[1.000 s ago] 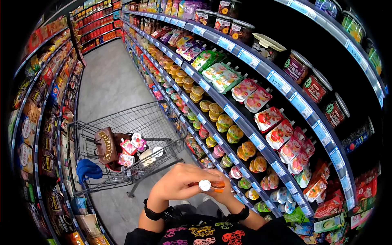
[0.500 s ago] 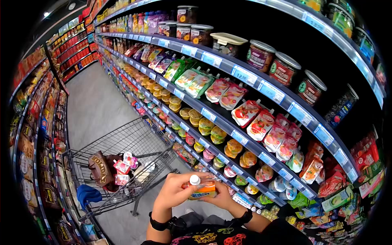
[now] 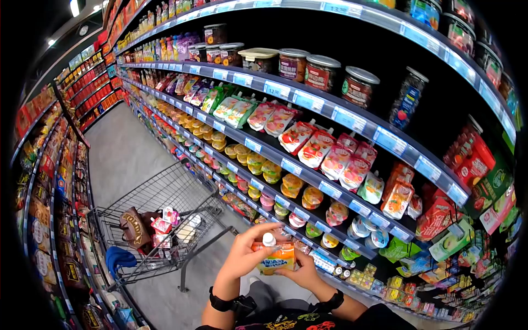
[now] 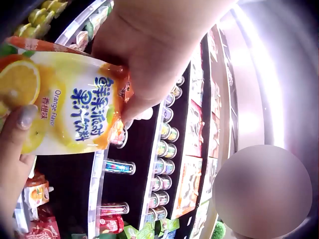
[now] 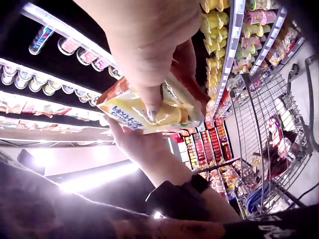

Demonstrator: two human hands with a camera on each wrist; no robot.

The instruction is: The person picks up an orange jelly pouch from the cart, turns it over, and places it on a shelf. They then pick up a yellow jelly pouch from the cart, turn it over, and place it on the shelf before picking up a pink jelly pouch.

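Note:
An orange-flavor juice drink pouch (image 3: 280, 259) with a white cap (image 3: 269, 240) is held in front of the body by both hands. My left hand (image 3: 245, 254) grips its top end beside the cap. At the lower right edge my right hand (image 3: 301, 270) pinches it, the thumb lying across the printed face. In the left wrist view, the pouch (image 4: 60, 99) shows its orange picture and blue lettering, with the right thumbnail (image 4: 27, 117) on it. The right wrist view has the pouch (image 5: 149, 112) between both hands, partly covered by the right thumb.
A shopping cart (image 3: 148, 258) on the left carries a brown bag (image 3: 135, 226), several pink pouches (image 3: 161, 225) and a blue cloth item (image 3: 120, 257). Shelves of jars, drink pouches (image 3: 316, 148) and jelly cups (image 3: 291, 186) run along the right. Another shelf row (image 3: 44, 220) borders the left.
The head view has swung right, bringing more of the right-hand shelves into sight. The pouch has tilted from its cap end facing up to its printed front showing. Both hands keep hold of it.

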